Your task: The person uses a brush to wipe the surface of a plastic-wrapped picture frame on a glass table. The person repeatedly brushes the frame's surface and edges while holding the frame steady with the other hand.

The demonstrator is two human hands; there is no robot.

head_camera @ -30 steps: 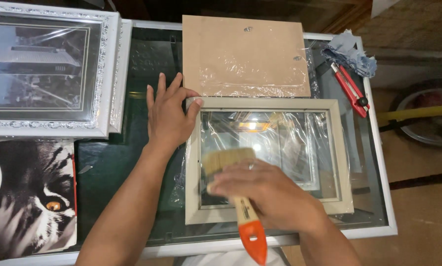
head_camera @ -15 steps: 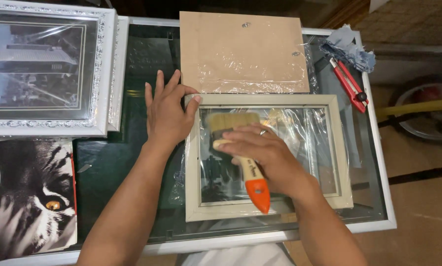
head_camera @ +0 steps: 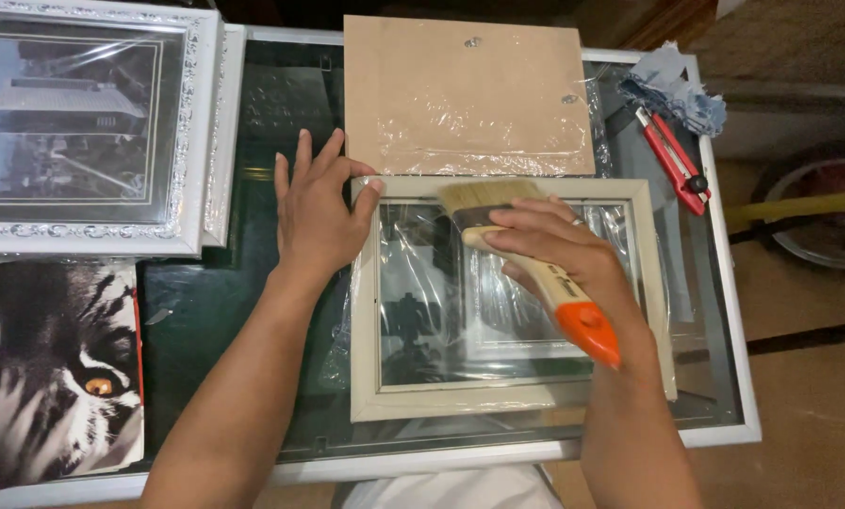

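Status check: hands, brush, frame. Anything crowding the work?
Left hand flat on cream frame's top-left corner. Right hand grips paintbrush, bristles at top rail. Backing board abuts the frame's top edge.

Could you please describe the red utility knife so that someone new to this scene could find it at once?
Start at the glass-topped table with the white rim and go to its far right corner. There, beside a crumpled blue-grey rag, lies the slim red utility knife, aslant. It is the only red thing on the table; the flat paintbrush has an orange handle.
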